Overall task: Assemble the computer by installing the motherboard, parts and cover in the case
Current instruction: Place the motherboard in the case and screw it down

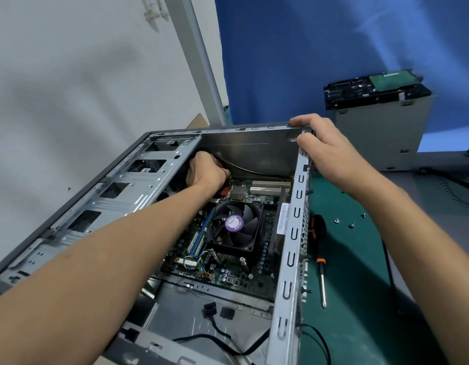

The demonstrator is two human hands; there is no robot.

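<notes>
Blue backdrop hangs behind a green mat, where the open case lies on its side. The motherboard sits inside on the case floor, its black cooler fan facing up. The left hand reaches deep into the far end beside a black cable. Its fingers are curled out of sight, so I cannot tell whether they hold anything. The right hand grips the case's far right corner, fingers wrapped over the rim. A screwdriver lies on the mat just beside the case wall, with small screws nearby. A drive cage carrying a hard drive stands behind.
</notes>
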